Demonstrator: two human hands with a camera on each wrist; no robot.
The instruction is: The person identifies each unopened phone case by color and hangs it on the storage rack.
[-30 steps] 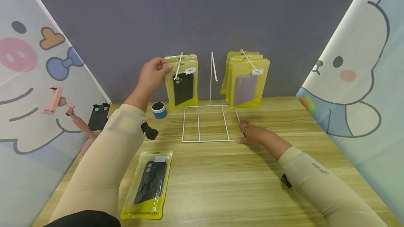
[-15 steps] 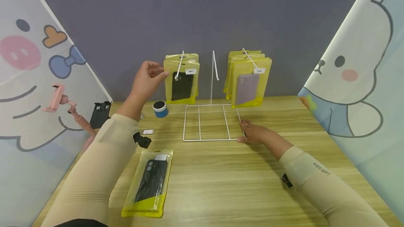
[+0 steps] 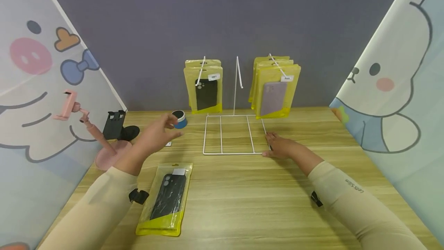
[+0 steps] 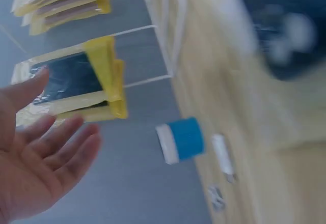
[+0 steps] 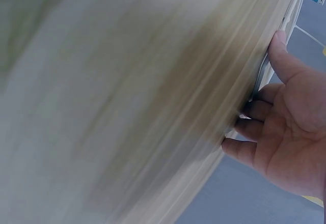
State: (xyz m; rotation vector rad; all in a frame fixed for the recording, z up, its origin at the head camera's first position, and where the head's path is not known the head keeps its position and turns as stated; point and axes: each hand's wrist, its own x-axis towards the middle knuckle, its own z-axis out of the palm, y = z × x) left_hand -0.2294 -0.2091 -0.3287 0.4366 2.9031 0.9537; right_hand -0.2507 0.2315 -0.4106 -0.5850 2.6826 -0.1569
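My left hand (image 3: 156, 136) hovers above the table at the left, holding nothing, with its fingers loosely spread. Beyond it, yellow pouches with a black phone case (image 3: 207, 93) hang from the left hook of a white wire display rack (image 3: 239, 153). Pouches with a lilac phone case (image 3: 274, 97) hang on the right hook, while the middle hook is bare. With extended fingers, my right hand (image 3: 282, 147) rests on the right side of the rack's base. Another pouched black phone case (image 3: 168, 196) lies flat on the table, near my left forearm.
A blue jar (image 3: 180, 121) with a white rim stands left of the rack. Farther left are a pink phone stand (image 3: 98, 136) and a black stand (image 3: 114, 126). A small white item (image 4: 222, 152) lies near the jar. Cartoon panels (image 3: 385, 88) flank the table.
My left hand has let go of the pouch on the left hook and moved down and left, away from the rack. The right hand stays on the rack's base.
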